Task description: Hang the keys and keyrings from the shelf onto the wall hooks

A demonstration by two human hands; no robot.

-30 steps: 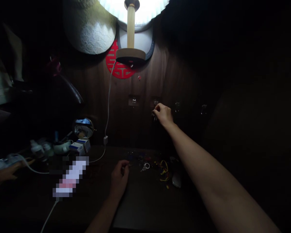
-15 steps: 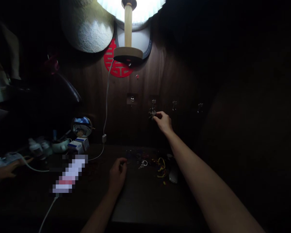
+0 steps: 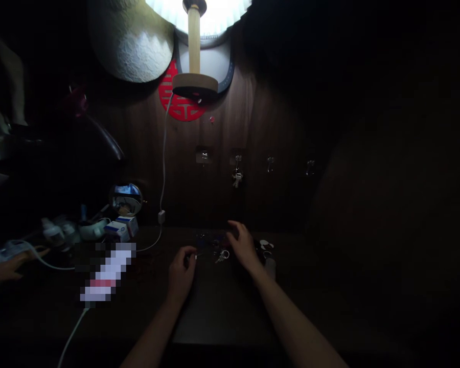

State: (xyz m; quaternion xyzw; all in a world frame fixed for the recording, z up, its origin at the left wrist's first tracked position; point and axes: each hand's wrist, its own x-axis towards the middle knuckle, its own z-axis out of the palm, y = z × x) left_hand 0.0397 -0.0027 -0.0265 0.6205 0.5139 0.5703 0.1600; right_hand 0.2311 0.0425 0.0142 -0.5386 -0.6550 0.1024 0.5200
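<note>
My right hand (image 3: pixel 244 249) is low over the desk with thumb and fingers apart, holding nothing that I can see. Just left of it lies a key ring with keys (image 3: pixel 223 256). Another bunch of keys (image 3: pixel 237 178) hangs from a metal hook (image 3: pixel 238 159) on the wooden back panel. My left hand (image 3: pixel 182 273) rests on the desk, fingers curled towards the thumb; a tiny bright spot shows at the fingertips, too small to name. Dim small items (image 3: pixel 203 237) lie beyond both hands. Part of the small things on the desk is hidden behind my right hand.
More hooks (image 3: pixel 270 163) line the panel. A lit lamp (image 3: pixel 194 41) hangs above, its cord (image 3: pixel 164 153) running down. At left are a round mirror (image 3: pixel 126 199), small boxes (image 3: pixel 121 228), a blurred phone-like screen (image 3: pixel 107 273) and another person's hand (image 3: pixel 7 268).
My right hand has let go of the keys at the hook and come down to the desk. The keys now hang there. My left hand has hardly moved.
</note>
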